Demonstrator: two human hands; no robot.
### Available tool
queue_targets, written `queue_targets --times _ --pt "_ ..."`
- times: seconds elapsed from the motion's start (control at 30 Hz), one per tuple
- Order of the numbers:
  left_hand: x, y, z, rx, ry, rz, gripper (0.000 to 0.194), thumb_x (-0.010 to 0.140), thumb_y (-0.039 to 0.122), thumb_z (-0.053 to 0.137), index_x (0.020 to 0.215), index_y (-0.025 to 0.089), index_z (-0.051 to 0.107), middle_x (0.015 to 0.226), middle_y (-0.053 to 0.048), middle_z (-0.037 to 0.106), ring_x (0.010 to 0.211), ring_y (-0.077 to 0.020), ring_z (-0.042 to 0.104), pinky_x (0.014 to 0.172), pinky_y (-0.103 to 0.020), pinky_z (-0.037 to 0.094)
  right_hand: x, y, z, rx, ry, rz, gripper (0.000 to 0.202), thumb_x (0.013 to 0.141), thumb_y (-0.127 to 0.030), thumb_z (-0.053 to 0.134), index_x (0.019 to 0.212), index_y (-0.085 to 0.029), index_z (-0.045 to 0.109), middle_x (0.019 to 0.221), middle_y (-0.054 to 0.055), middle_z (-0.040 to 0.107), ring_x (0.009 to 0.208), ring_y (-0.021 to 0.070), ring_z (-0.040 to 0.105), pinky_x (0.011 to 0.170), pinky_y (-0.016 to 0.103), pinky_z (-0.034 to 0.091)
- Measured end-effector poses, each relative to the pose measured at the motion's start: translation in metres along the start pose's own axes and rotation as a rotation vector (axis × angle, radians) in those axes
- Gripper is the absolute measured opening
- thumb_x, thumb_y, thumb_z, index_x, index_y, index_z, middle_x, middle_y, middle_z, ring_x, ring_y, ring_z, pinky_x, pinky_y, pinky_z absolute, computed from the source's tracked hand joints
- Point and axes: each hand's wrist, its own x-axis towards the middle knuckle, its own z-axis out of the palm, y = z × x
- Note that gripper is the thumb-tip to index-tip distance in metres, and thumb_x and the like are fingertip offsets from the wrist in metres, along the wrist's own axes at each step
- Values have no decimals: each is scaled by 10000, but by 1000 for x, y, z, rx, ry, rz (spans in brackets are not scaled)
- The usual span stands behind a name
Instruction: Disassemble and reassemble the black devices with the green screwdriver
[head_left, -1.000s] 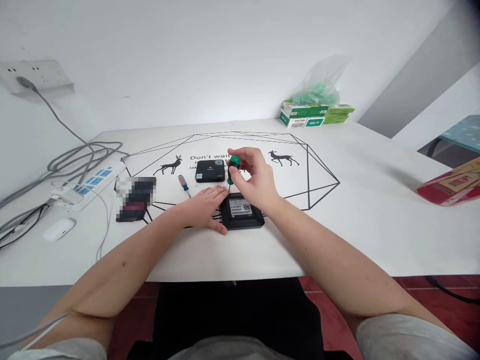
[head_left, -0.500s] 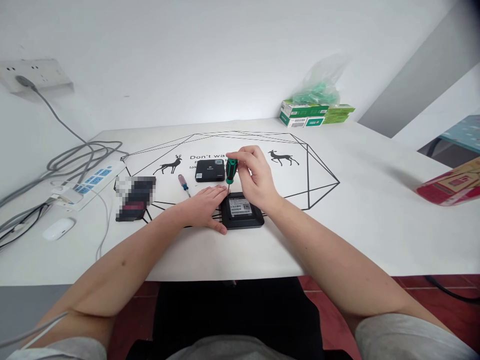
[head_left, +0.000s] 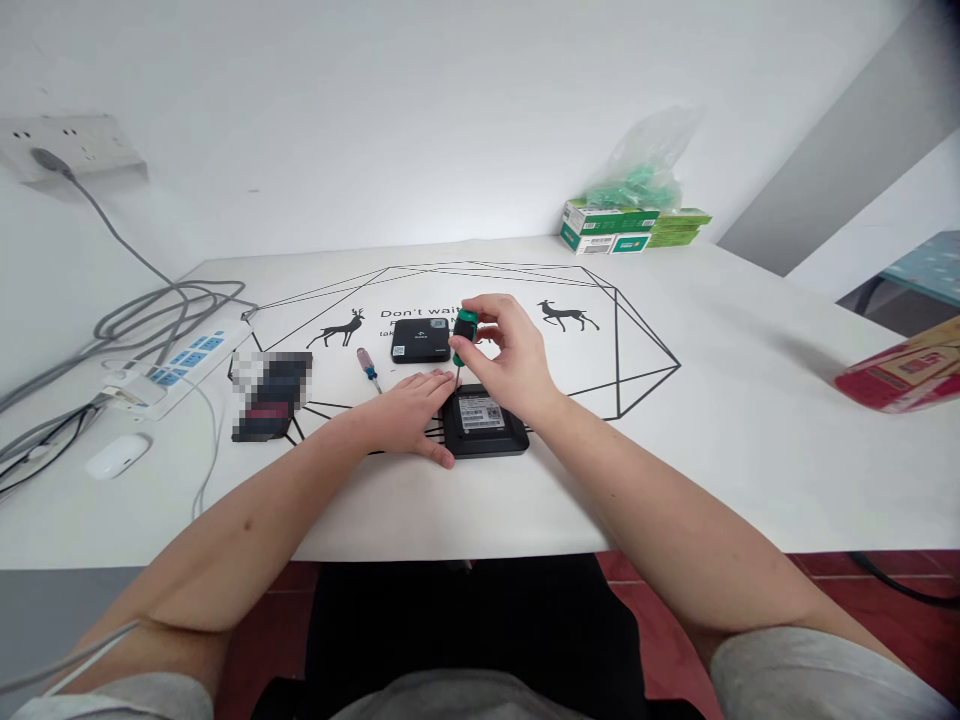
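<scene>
A square black electronic box (head_left: 510,433) lies with its white label facing up. At its left side, my left hand (head_left: 409,412) braces it, fingers at the far-left corner and thumb at the near-left corner. My right hand (head_left: 514,350) grips a green-and-black screwdriver (head_left: 465,327) between thumb and fingers. The screwdriver stands nearly upright, its shaft reaching down to the box's far-left corner beside my left fingertips. What the tip touches is too small to make out. Just beyond my left hand are a smaller black box (head_left: 409,343) and a second screwdriver (head_left: 367,367) with a clear pinkish-blue handle.
On the left lie a pixelated dark object (head_left: 271,395), a white earphone case (head_left: 118,456), a power strip (head_left: 187,362) and tangled grey cables (head_left: 157,310). Green-and-white cartons (head_left: 607,228) under a plastic bag (head_left: 645,165) stand by the wall. A red package (head_left: 900,375) sits far right.
My right thumb and fingers have shifted around the screwdriver handle, and the handle has tilted slightly right. My left hand and the labelled box stay in place.
</scene>
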Motion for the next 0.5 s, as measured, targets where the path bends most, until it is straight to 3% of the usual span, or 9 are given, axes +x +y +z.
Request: queue_targets --times 0.5 --pt "-1 1 -5 5 -37 -25 1339 851 938 661 1791 141 138 1838 -240 205 1704 -453 182 1357 -535 204 0 2 0 4 22 2 306 954 -253 697 1251 -289 633 1261 71 718 1085 236 723 836 443 696"
